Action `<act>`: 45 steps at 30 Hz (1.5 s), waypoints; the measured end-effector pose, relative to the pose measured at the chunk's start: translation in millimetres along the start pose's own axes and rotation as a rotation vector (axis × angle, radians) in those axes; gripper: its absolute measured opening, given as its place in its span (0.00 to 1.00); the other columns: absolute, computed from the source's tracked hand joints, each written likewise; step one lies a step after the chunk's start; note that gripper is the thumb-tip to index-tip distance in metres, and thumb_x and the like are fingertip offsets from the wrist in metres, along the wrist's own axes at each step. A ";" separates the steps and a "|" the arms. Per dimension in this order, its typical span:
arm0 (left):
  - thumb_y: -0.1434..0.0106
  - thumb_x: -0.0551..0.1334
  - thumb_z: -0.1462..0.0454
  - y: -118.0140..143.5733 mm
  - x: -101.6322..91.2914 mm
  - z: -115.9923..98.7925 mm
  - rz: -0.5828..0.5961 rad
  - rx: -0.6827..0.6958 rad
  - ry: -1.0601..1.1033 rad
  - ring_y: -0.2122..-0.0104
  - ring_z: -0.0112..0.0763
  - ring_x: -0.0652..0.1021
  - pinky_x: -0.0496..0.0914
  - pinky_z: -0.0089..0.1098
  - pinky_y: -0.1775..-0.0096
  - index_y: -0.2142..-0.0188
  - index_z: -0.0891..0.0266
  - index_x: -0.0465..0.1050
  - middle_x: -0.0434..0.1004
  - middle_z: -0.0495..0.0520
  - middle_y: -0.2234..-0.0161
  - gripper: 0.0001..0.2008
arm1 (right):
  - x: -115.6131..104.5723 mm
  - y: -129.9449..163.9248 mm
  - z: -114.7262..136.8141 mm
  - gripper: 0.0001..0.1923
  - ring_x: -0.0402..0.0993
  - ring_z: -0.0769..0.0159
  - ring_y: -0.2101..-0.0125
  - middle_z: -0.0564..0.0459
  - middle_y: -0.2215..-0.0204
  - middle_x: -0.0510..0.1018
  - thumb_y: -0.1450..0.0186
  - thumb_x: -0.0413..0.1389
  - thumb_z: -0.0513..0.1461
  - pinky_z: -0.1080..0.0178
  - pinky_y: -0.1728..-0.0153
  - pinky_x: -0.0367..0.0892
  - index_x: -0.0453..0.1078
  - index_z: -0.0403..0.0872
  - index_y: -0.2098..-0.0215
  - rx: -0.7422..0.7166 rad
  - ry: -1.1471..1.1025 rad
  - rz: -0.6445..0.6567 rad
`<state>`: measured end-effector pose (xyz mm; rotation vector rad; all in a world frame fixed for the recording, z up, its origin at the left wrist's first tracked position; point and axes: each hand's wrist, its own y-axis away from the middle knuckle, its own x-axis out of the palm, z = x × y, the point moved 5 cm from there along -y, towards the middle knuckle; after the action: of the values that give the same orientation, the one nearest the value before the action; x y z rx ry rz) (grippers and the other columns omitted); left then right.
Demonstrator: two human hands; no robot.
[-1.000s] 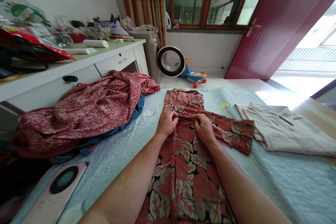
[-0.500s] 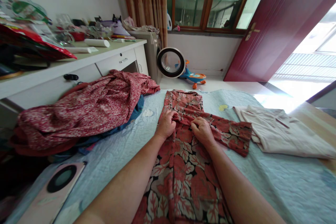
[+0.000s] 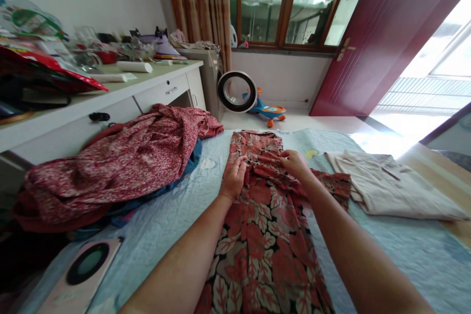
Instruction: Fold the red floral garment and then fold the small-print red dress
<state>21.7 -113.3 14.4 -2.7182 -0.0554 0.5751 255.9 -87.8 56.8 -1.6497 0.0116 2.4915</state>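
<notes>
A long red garment with a leaf print point(image 3: 263, 235) lies lengthwise in front of me, its far end folded over and one sleeve sticking out to the right. My left hand point(image 3: 234, 176) rests on its left side near the fold, fingers stretched out over the cloth. At the right edge of the folded part, my right hand point(image 3: 296, 166) pinches the fabric between thumb and fingers. My right forearm crosses over part of the sleeve point(image 3: 336, 186).
The garment lies on a light blue quilted cover point(image 3: 390, 250). To the right is a folded cream garment point(image 3: 390, 184); to the left, a heap of red speckled cloth point(image 3: 121, 167) and a pink device with a round dark panel point(image 3: 83, 274). A cluttered white desk point(image 3: 147, 93) stands beyond.
My right hand has moved away and to the right, to the fold's edge. My left hand's fingers have straightened on the cloth. The view has shifted slightly.
</notes>
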 end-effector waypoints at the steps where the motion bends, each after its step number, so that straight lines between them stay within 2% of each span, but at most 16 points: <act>1: 0.31 0.51 0.65 -0.5 -0.8 2.1 -0.022 -0.010 -0.004 0.59 0.33 0.78 0.71 0.34 0.52 0.50 0.58 0.70 0.77 0.51 0.63 0.14 | 1.8 -7.2 -2.1 0.14 0.75 0.63 0.64 0.49 0.66 0.82 0.37 0.50 0.39 0.66 0.65 0.62 0.78 0.47 0.62 0.025 0.043 0.025; 3: 0.33 0.52 0.68 -1.9 -1.0 5.8 -0.044 -0.006 -0.031 0.59 0.33 0.78 0.71 0.35 0.52 0.51 0.59 0.70 0.78 0.52 0.61 0.14 | 6.0 -18.6 -6.9 0.15 0.76 0.62 0.62 0.46 0.63 0.82 0.36 0.50 0.40 0.66 0.64 0.63 0.78 0.46 0.60 0.065 0.096 0.055; 8: 0.40 0.56 0.74 -3.9 0.8 9.4 -0.045 0.046 -0.145 0.56 0.35 0.77 0.70 0.36 0.49 0.64 0.60 0.73 0.77 0.53 0.61 0.11 | 13.8 -33.5 -17.5 0.15 0.77 0.59 0.63 0.42 0.63 0.82 0.39 0.57 0.43 0.65 0.66 0.65 0.79 0.43 0.60 0.103 0.180 0.176; 12: 0.40 0.57 0.74 -3.5 -0.1 6.5 -0.054 0.071 -0.271 0.54 0.36 0.76 0.70 0.37 0.48 0.64 0.60 0.73 0.77 0.54 0.59 0.10 | 11.6 -38.8 -18.3 0.12 0.77 0.60 0.66 0.44 0.68 0.81 0.44 0.61 0.40 0.66 0.69 0.65 0.79 0.43 0.64 0.093 0.211 0.269; 17: 0.37 0.59 0.69 -3.7 6.4 3.9 0.044 0.081 -0.417 0.47 0.39 0.74 0.66 0.40 0.42 0.59 0.61 0.74 0.77 0.57 0.51 0.08 | 8.4 -40.4 -14.1 0.11 0.75 0.62 0.68 0.45 0.69 0.81 0.41 0.57 0.39 0.67 0.69 0.64 0.79 0.43 0.65 0.057 0.201 0.279; 21: 0.34 0.56 0.66 -3.7 10.0 5.3 0.095 0.056 -0.480 0.42 0.39 0.71 0.62 0.40 0.38 0.51 0.63 0.73 0.73 0.60 0.44 0.13 | 10.7 -41.1 -13.7 0.15 0.74 0.63 0.68 0.44 0.66 0.81 0.39 0.56 0.43 0.66 0.70 0.62 0.77 0.42 0.60 0.040 0.184 0.244; 26: 0.37 0.60 0.65 -1.1 13.3 6.9 0.160 0.037 -0.557 0.38 0.42 0.66 0.58 0.42 0.36 0.42 0.65 0.68 0.68 0.62 0.39 0.23 | 15.0 -45.0 -15.4 0.09 0.71 0.67 0.74 0.49 0.74 0.79 0.42 0.59 0.41 0.67 0.74 0.59 0.78 0.43 0.70 0.012 0.171 0.286; 29: 0.37 0.60 0.64 0.3 15.0 7.5 0.196 0.030 -0.599 0.37 0.43 0.65 0.57 0.43 0.36 0.41 0.65 0.67 0.68 0.62 0.39 0.24 | 14.1 -49.8 -17.7 0.07 0.71 0.68 0.75 0.50 0.75 0.79 0.41 0.58 0.38 0.67 0.75 0.59 0.77 0.43 0.71 0.017 0.167 0.273; 36: 0.37 0.59 0.64 -0.5 15.8 8.1 0.217 0.034 -0.605 0.37 0.41 0.65 0.57 0.43 0.36 0.42 0.63 0.68 0.67 0.60 0.38 0.23 | 17.6 -51.9 -30.9 0.14 0.75 0.61 0.64 0.43 0.62 0.81 0.35 0.54 0.43 0.66 0.66 0.63 0.76 0.43 0.58 0.058 0.201 0.146; 41: 0.34 0.53 0.66 -4.7 8.8 9.5 0.134 0.013 -0.451 0.42 0.38 0.70 0.62 0.39 0.39 0.48 0.64 0.72 0.72 0.60 0.44 0.17 | 15.6 -44.2 -40.5 0.19 0.76 0.61 0.62 0.42 0.61 0.82 0.34 0.53 0.47 0.66 0.64 0.64 0.79 0.42 0.59 0.016 0.240 0.242; 45: 0.33 0.51 0.66 -8.0 7.4 13.5 0.070 -0.026 -0.411 0.49 0.36 0.75 0.66 0.37 0.44 0.54 0.62 0.73 0.77 0.57 0.52 0.14 | 2.7 -38.1 -51.5 0.18 0.77 0.62 0.63 0.43 0.61 0.82 0.33 0.52 0.45 0.66 0.64 0.64 0.79 0.42 0.59 -0.006 0.309 0.343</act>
<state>23.4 -100.4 2.9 -2.5892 -0.0724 1.1516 307.0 -54.5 37.0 -2.1791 0.3505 2.4257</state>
